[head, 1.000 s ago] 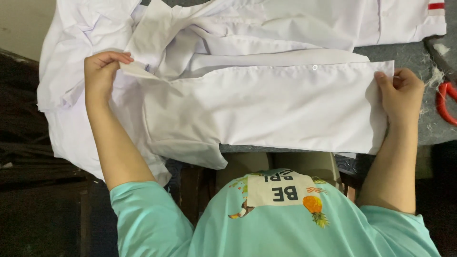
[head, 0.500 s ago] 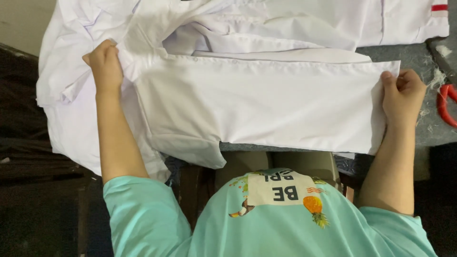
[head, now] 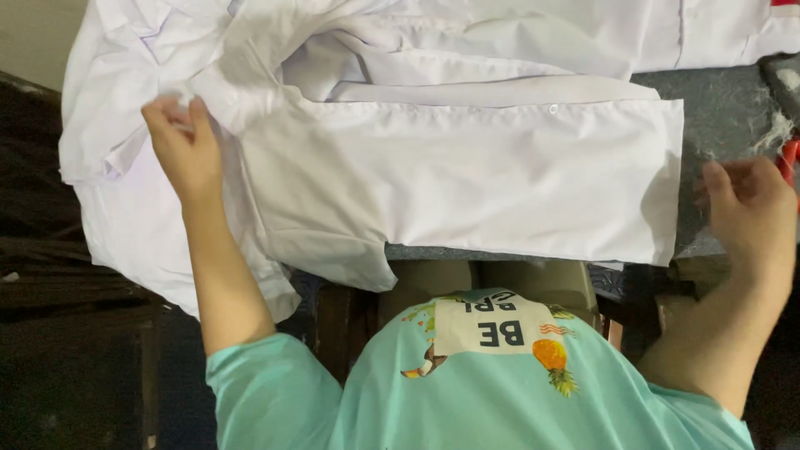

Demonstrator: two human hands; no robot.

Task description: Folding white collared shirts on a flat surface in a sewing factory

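Observation:
A white garment [head: 467, 175] lies spread over a grey felt-covered table [head: 725, 108], with one flat panel stretched across the front and a small button near its top edge. My left hand [head: 183, 142] pinches the white cloth at the panel's left end, fingers closed on a fold. Off the panel's right edge, my right hand [head: 750, 208] hovers over the grey surface with fingers apart, holding nothing. More crumpled white fabric is bunched behind the panel and hangs over the table's left side.
A red-handled tool [head: 787, 158] lies at the far right edge beside my right hand. White lint [head: 775, 129] sits on the grey cover. A dark wooden frame [head: 50, 275] lies at left below the table. My turquoise shirt [head: 475, 392] fills the bottom.
My right hand has let go of the panel's right edge and moved off to the right. My left hand has shifted slightly down and right, still gripping the cloth.

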